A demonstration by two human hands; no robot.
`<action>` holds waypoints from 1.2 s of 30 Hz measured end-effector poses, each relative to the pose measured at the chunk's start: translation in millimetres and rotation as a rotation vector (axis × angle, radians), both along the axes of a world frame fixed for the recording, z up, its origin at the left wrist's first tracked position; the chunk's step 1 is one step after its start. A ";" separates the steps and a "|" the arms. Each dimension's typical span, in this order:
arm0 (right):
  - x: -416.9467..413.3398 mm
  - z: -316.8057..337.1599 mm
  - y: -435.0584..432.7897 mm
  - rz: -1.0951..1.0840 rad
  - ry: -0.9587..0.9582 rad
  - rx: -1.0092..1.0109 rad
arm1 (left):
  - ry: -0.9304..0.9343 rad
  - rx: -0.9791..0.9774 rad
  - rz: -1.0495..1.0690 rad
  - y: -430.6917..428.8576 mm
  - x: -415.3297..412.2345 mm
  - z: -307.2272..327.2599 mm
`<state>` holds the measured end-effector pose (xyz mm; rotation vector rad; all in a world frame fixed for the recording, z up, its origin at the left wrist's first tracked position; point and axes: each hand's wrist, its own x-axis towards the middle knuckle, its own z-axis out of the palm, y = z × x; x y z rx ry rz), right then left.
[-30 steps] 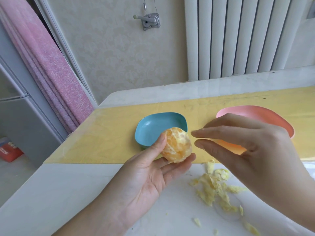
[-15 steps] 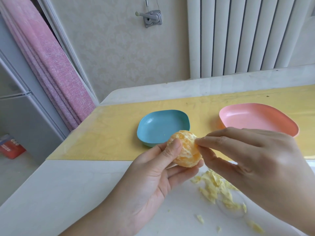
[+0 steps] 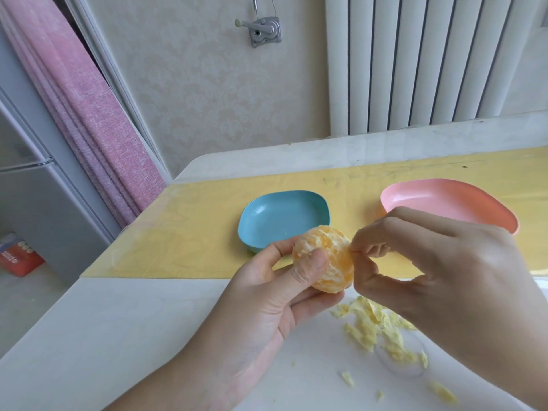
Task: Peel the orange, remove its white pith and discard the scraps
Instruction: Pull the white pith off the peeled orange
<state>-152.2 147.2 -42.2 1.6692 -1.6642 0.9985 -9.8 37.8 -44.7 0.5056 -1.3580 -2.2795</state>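
Left hand holds peeled orange; right hand pinches its pith

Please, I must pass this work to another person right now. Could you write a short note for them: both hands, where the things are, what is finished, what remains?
Left hand: holds the orange between thumb and fingers, above the table.
Right hand: thumb and forefinger pinch the orange's right side, apparently at pith.
Scraps: pale pile on the table below the right hand; blue dish and pink dish sit behind.
Done: peel is off.
Left: white patches on the orange; scraps not yet discarded.
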 end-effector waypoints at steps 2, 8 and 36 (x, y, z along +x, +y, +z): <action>1.7 2.3 -0.8 0.026 -0.123 0.010 | 0.006 -0.011 -0.001 -0.8 0.3 -0.4; -2.9 9.8 1.1 0.275 -0.563 0.078 | 0.098 0.026 0.004 -6.6 -1.2 4.6; 0.3 1.1 4.9 -0.047 0.421 0.025 | -0.081 -0.146 -0.004 1.1 3.8 5.6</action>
